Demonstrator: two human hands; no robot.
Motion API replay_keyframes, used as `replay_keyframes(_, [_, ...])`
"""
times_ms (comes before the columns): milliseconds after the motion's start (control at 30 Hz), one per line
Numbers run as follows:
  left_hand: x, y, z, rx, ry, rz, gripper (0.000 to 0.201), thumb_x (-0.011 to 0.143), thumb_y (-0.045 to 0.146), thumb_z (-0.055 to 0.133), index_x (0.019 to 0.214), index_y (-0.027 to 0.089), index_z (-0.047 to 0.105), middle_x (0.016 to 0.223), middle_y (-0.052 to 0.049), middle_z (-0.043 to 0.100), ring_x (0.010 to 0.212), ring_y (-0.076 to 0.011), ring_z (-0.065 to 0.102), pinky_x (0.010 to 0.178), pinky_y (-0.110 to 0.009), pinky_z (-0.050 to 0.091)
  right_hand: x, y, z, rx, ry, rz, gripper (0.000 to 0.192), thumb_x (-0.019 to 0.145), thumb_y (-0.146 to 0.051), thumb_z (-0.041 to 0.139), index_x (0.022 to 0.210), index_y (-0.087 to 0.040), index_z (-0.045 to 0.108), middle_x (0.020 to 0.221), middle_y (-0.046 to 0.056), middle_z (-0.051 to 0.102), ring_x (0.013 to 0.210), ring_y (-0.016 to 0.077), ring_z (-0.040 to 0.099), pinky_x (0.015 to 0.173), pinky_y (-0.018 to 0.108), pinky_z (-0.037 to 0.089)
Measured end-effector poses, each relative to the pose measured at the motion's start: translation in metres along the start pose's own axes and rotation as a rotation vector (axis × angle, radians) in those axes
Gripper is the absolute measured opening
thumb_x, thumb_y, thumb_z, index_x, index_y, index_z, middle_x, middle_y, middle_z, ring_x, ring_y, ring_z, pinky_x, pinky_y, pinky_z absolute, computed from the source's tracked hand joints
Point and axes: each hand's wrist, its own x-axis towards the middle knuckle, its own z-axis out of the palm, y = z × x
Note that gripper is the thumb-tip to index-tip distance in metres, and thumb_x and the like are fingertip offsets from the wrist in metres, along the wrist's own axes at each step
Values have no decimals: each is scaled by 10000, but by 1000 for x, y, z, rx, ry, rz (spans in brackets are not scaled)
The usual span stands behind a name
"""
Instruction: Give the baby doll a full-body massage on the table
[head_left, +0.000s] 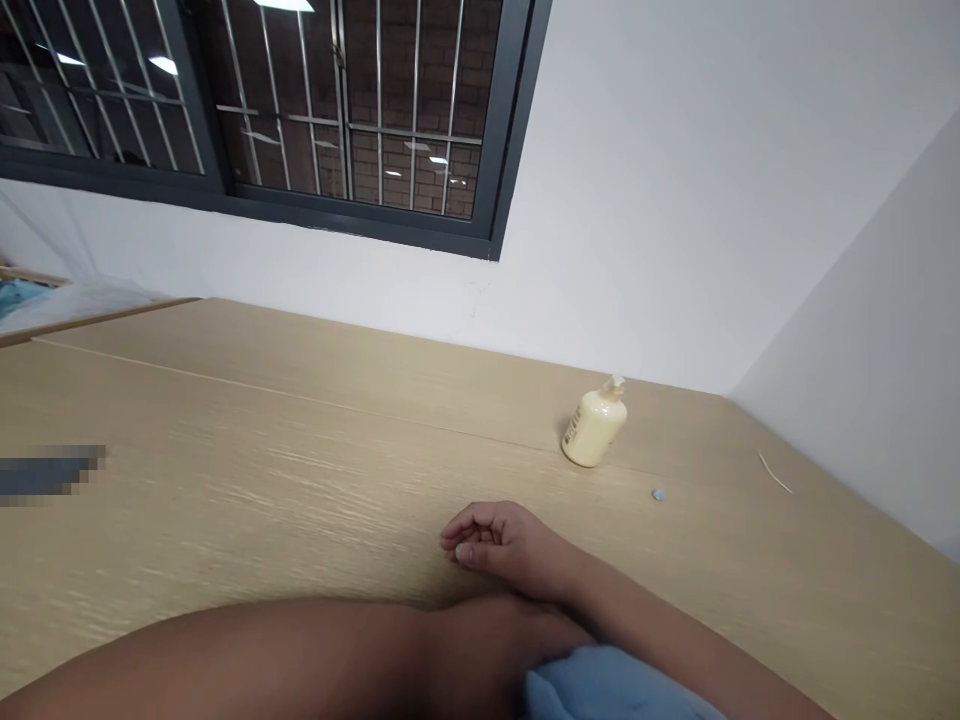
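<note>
Head view: wooden table (262, 450), pale grain. Right hand (499, 545) rests near centre, fingers curled loosely inward, holding nothing. Left forearm (300, 650) lies across the near edge (its hand out of sight, state unknown). Cream pump bottle (595, 425) stands far right, well apart. Blue cloth (607, 685) near the bottom.

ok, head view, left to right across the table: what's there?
Blurred dark patch → curled hand → cream pump bottle → small grey bit → thin pale stick.
</note>
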Motion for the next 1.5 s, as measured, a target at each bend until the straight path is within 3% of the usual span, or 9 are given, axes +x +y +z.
replay_keyframes(367, [3, -17, 8, 0, 6, 70, 459, 817, 160, 569, 1268, 170, 653, 1282, -67, 688, 1196, -291, 651, 1015, -394, 522, -1, -5, 2, -12, 2, -5, 323, 830, -431, 756, 1071, -216, 735, 1032, 64, 747, 979, 204, 682, 902, 369, 521])
replay_keyframes(500, [2, -13, 6, 13, -8, 23, 416, 829, 183, 589, 1237, 164, 670, 1277, -72, 690, 1208, -294, 645, 1032, -400, 511, -1, -6, 2, -21, 9, -2, 321, 835, -424, 752, 1074, -210, 733, 1046, 76, 748, 986, 211, 682, 912, 380, 521])
replay_keyframes(833, [0, -15, 5, 36, -11, 78, 480, 835, 159, 539, 1306, 184, 630, 1294, -63, 673, 1228, -294, 630, 1037, -412, 498, -1, -4, 2, -18, 12, 6, 309, 844, -401, 747, 1078, -201, 730, 1064, 85, 747, 998, 217, 681, 918, 387, 521])
replay_keyframes(1300, [2, -10, 4, -20, 1, 47, 429, 821, 124, 554, 1231, 133, 681, 1283, -73, 692, 1247, -298, 618, 1088, -390, 462, -2, -8, 3, 1, 12, 0, 277, 843, -353, 751, 1069, -193, 736, 1024, 72, 750, 967, 198, 683, 892, 349, 517])
replay_keyframes(1500, [2, -6, 2, -35, -1, 8, 411, 784, 112, 583, 1176, 139, 700, 1252, -78, 710, 1190, -296, 656, 1017, -363, 511, 0, -2, 2, 30, -8, -24, 308, 906, -435, 670, 1023, -171, 778, 967, 86, 758, 903, 193, 695, 852, 343, 540])
